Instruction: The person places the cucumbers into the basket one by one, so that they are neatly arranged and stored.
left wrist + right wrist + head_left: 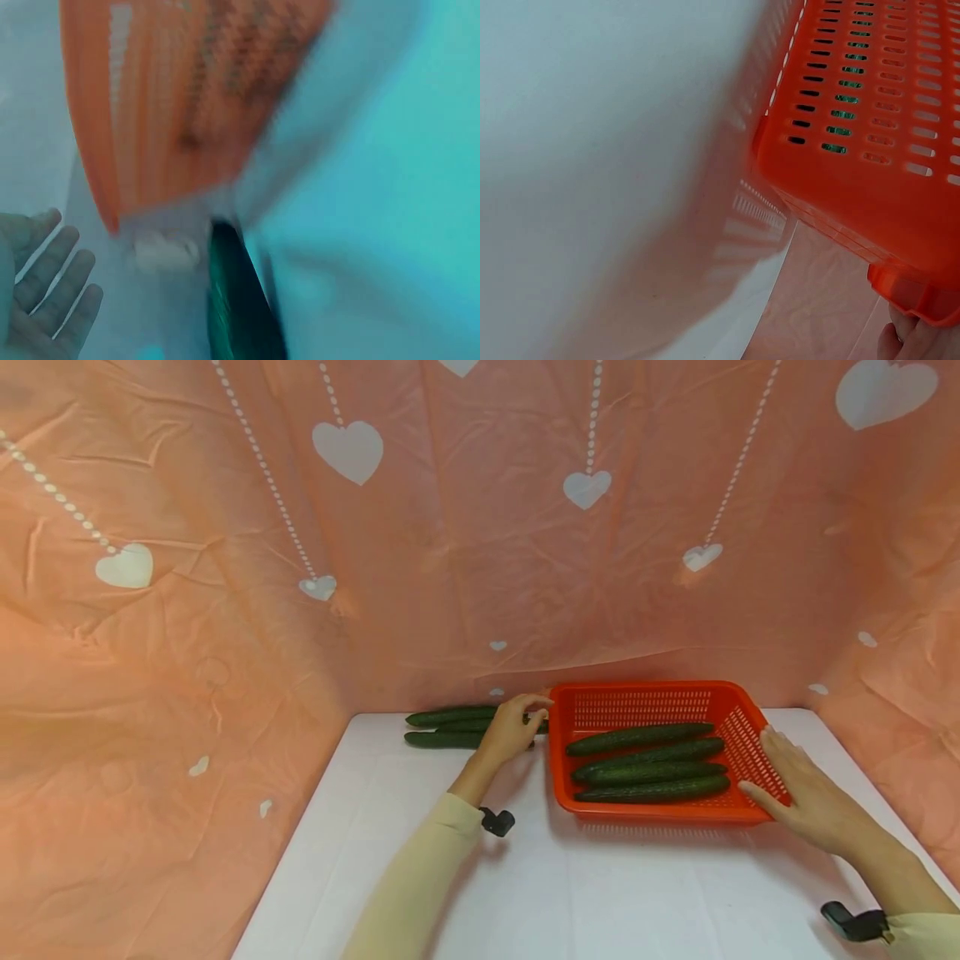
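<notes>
An orange-red plastic basket with slotted walls holds several green cucumbers lying side by side. Left of it, more cucumbers lie on the table along the back edge, partly hidden by my left hand. That hand hovers over their right ends, close to the basket's left rim, with nothing in its fingers; in the left wrist view its fingers are spread apart from the dark cucumber. My right hand lies against the basket's right side, fingers straight along the rim and thumb over the front corner.
A white table carries everything. Behind it and at both sides hangs a pink-orange cloth printed with white hearts. Black devices sit on the left wrist and the right wrist.
</notes>
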{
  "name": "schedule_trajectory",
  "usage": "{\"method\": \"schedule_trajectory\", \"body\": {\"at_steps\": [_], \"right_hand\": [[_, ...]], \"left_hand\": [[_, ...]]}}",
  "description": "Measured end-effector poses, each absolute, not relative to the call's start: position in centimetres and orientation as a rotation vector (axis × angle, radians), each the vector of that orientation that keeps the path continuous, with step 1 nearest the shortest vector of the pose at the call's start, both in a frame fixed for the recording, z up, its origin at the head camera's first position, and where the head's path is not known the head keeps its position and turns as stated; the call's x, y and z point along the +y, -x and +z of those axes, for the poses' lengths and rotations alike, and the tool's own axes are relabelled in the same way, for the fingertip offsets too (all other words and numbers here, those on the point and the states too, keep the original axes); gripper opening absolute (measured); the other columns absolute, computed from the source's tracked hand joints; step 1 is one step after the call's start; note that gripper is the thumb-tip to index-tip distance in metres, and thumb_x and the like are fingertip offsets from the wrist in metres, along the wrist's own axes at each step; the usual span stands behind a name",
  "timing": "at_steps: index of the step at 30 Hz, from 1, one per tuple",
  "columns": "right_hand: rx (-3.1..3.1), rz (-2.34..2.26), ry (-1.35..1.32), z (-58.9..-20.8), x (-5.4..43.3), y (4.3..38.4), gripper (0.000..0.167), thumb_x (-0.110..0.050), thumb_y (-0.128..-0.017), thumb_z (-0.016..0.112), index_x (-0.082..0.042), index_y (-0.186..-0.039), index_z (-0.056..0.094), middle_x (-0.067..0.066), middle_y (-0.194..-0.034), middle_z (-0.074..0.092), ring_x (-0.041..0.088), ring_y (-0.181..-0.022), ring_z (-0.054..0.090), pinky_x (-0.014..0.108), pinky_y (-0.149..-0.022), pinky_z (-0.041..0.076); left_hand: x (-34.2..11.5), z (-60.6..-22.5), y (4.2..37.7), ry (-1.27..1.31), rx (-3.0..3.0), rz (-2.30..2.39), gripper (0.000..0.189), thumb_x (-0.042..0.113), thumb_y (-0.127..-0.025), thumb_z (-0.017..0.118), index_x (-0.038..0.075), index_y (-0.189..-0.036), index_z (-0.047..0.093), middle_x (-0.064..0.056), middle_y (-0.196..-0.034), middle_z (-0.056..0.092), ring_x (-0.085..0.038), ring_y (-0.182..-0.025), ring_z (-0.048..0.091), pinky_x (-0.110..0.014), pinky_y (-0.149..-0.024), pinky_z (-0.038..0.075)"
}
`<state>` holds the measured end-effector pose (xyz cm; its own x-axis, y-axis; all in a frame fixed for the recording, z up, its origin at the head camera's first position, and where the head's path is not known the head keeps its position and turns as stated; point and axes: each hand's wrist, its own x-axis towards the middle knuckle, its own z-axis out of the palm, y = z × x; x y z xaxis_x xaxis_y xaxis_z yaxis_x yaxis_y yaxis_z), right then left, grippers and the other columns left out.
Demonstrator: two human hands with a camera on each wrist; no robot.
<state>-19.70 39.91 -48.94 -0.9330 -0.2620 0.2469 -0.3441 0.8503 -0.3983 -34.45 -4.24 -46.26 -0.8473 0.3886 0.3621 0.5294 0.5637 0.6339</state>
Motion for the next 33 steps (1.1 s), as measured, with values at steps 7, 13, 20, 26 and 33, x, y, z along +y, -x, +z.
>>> {"method": "schedule_trajectory", "body": {"at_steps": [7,13,20,26,33], "right_hand": [[-2.850,0.653,-0.468,-48.9,39.9,19.6,0.093,-0.035,-0.107,0.064,0.006,-0.169,0.007,0.035,-0.173,0.007,0.048,-0.163,0.000,0.020,-0.122,-0.020],[-2.836,0.643,-0.477,-49.1,40.0,19.7,0.093,-0.035,-0.106,0.065,0.008,-0.168,0.009,0.036,-0.173,0.009,0.047,-0.164,0.001,0.018,-0.122,-0.019],[-2.839,0.644,-0.477,-49.1,40.1,19.8,0.093,-0.034,-0.107,0.065,0.007,-0.168,0.008,0.036,-0.173,0.007,0.045,-0.164,-0.002,0.019,-0.122,-0.019],[-2.852,0.666,-0.460,-48.9,40.0,19.7,0.094,-0.035,-0.107,0.065,0.006,-0.169,0.008,0.034,-0.174,0.006,0.046,-0.164,-0.001,0.021,-0.123,-0.019],[-2.850,0.670,-0.467,-48.9,39.9,19.7,0.093,-0.035,-0.107,0.065,0.008,-0.168,0.009,0.036,-0.173,0.009,0.050,-0.163,0.002,0.022,-0.124,-0.019]], "left_hand": [[-9.3,-46.9,35.2,0.728,-2.642,-1.135,0.023,0.009,-0.106,0.069,0.003,-0.127,0.076,-0.014,-0.127,0.075,-0.033,-0.122,0.070,-0.047,-0.108,0.055],[-12.9,-47.3,35.3,0.649,-2.695,-1.087,0.025,0.011,-0.105,0.071,0.005,-0.129,0.075,-0.013,-0.128,0.075,-0.032,-0.123,0.069,-0.049,-0.109,0.054],[-16.5,-47.7,35.2,0.539,-2.769,-1.039,0.027,0.015,-0.106,0.070,0.007,-0.131,0.074,-0.013,-0.131,0.072,-0.035,-0.127,0.066,-0.053,-0.109,0.053],[-19.5,-48.4,35.8,0.477,-2.809,-0.999,0.029,0.016,-0.106,0.070,0.006,-0.133,0.073,-0.016,-0.136,0.070,-0.037,-0.131,0.064,-0.054,-0.111,0.051],[-22.6,-49.2,36.0,0.402,-2.905,-0.894,0.036,0.021,-0.107,0.069,0.007,-0.140,0.068,-0.019,-0.148,0.062,-0.042,-0.143,0.053,-0.060,-0.119,0.041]]}}
